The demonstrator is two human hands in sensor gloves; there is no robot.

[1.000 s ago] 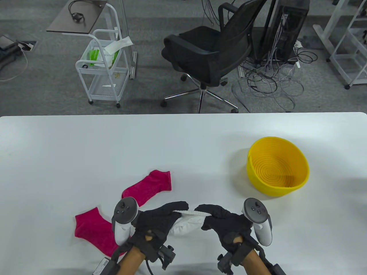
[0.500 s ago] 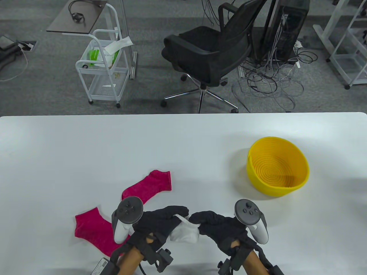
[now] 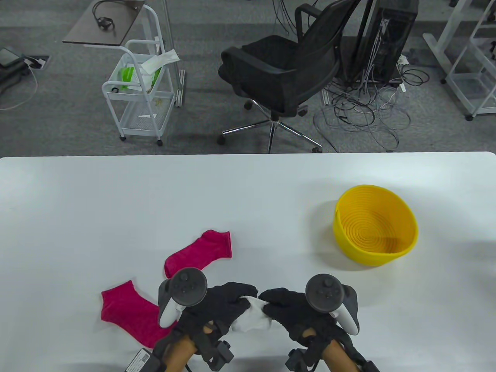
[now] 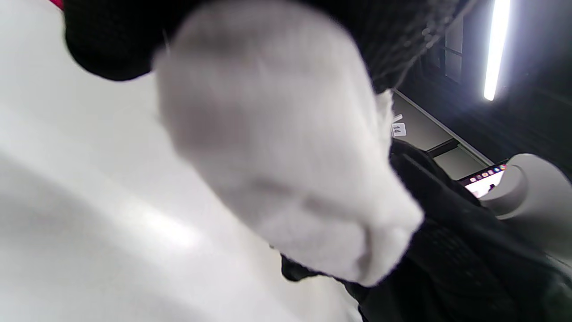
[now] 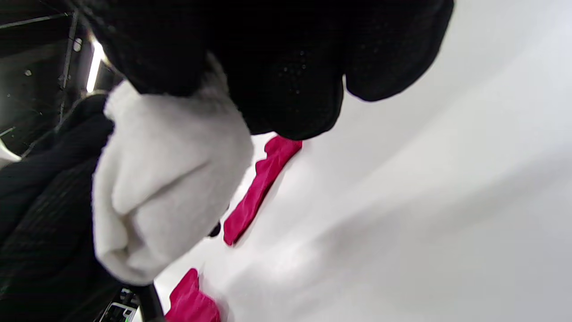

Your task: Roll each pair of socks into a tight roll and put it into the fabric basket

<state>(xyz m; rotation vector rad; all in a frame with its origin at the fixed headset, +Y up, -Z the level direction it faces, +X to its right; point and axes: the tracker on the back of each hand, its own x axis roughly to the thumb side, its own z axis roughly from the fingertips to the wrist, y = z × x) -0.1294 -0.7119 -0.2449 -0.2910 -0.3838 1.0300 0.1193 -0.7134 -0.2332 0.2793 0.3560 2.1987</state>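
The white sock roll [image 3: 251, 318] is gripped between left hand [image 3: 219, 306] and right hand [image 3: 296, 310]; the yellow basket [image 3: 375, 232], seemingly empty, lies forward-right, nearer the right.

Both my hands low at the near edge, fingertips almost meeting. Left hand [image 3: 223, 306] and right hand [image 3: 296, 310] have their fingers curled round the white sock bundle [image 3: 252, 319] between them, trackers facing up.

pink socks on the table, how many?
2. One pink sock lies flat beyond the left hand; the other pink sock lies left of it, partly hidden under the wrist.
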